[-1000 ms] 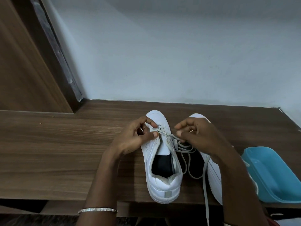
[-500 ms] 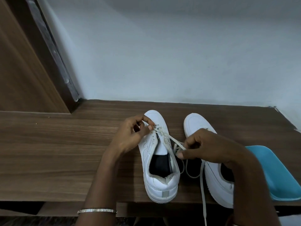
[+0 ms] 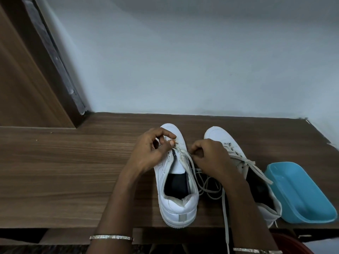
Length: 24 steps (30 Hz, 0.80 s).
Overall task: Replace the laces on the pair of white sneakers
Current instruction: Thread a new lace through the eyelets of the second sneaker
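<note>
Two white sneakers stand side by side on the wooden surface [image 3: 73, 171], toes pointing to the wall. The left sneaker [image 3: 176, 204] has most eyelets bare; its off-white lace [image 3: 190, 162] is threaded only near the toe. My left hand [image 3: 152, 153] pinches the lace at the lowest eyelets. My right hand [image 3: 211, 158] is closed on the lace strand just right of the tongue. Loose lace loops lie between the shoes and one end hangs over the front edge. The right sneaker [image 3: 233, 145] is still laced, partly hidden by my right forearm.
A light blue plastic tray [image 3: 302, 198] lies at the right, touching the right sneaker's side. A wooden panel [image 3: 27, 79] rises at the left and a pale wall [image 3: 183, 61] stands behind. The surface's front edge runs just below the heels.
My right hand has come back up from beside the shoe to the lace near the tongue. The left hand stays pinching at the toe eyelets. The camera view shifted slightly.
</note>
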Each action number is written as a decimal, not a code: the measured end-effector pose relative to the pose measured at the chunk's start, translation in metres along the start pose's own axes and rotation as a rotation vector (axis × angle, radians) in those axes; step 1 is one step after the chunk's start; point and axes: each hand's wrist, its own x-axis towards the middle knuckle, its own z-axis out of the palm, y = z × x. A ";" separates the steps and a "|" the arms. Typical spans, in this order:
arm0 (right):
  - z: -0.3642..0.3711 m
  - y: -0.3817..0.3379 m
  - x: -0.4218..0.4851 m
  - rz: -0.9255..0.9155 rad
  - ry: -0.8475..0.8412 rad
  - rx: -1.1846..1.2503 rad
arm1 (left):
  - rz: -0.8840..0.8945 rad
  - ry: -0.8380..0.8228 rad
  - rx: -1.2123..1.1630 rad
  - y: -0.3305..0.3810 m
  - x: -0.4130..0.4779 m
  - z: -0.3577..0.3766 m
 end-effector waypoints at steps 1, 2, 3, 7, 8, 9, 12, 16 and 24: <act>0.001 0.001 0.000 0.005 -0.001 -0.041 | 0.003 0.009 0.013 0.001 0.000 0.000; 0.001 0.002 0.000 0.008 -0.011 -0.059 | 0.007 0.015 0.023 0.003 0.000 0.000; 0.001 0.003 0.000 0.019 -0.021 -0.054 | 0.008 0.018 0.028 0.004 0.000 0.001; -0.011 -0.006 -0.004 0.130 0.046 0.343 | 0.037 -0.006 0.053 0.014 0.000 0.006; -0.015 -0.011 -0.005 0.154 0.038 0.472 | 0.045 -0.024 0.056 0.017 0.000 0.008; -0.017 -0.016 -0.006 0.160 0.024 0.576 | 0.051 -0.050 0.059 0.018 0.000 0.010; -0.027 -0.029 -0.011 0.092 -0.037 0.760 | 0.062 -0.137 0.077 0.020 -0.001 0.019; -0.036 -0.031 -0.016 0.006 -0.094 0.937 | 0.097 -0.073 0.048 0.017 0.001 0.021; -0.069 0.009 -0.018 0.088 0.244 1.397 | -0.301 0.301 -0.219 0.004 0.003 0.002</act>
